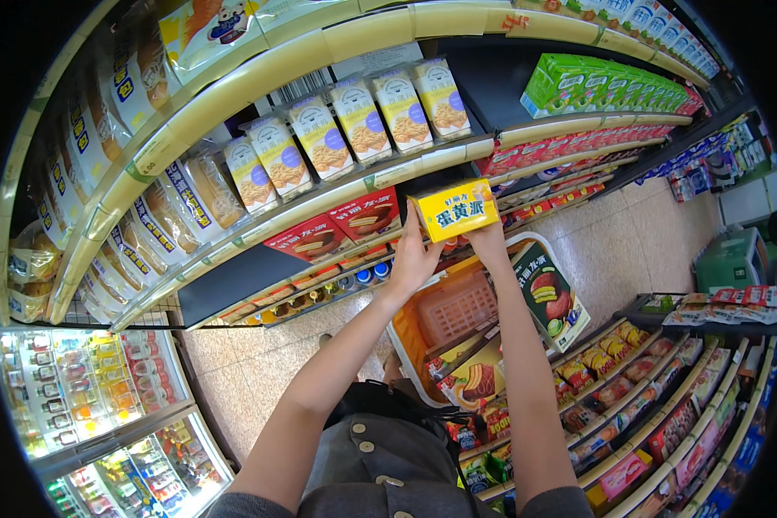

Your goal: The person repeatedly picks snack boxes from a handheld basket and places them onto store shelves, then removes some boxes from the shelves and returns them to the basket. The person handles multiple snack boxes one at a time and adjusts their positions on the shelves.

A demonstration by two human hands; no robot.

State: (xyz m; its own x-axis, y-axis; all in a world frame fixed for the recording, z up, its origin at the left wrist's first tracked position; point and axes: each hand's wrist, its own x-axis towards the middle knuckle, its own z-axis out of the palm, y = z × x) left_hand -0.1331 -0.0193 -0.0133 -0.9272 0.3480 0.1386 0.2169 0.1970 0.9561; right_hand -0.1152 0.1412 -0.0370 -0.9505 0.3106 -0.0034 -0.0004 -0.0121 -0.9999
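Note:
A yellow snack box (461, 210) of egg-yolk pies is held up between my two hands, in front of the shelf. My left hand (417, 258) grips its left side, with the thumb under the near edge. Below its right end is my right hand (487, 241), its fingers mostly hidden by the box. Red pie boxes (333, 225) lie side by side on the shelf just left of it. Beneath my forearms stands an orange plastic basket (398, 346). It contains a flat yellow snack box (476, 379), and a dark green pie box (549, 294) leans at its right side.
Clear bags of pastries (346, 120) line the shelf above. Green cartons (576, 87) stand farther right, and packaged bread (168, 213) fills the left shelves. Lit drink coolers (90, 382) are at lower left. A low snack rack (641, 395) curves along the lower right.

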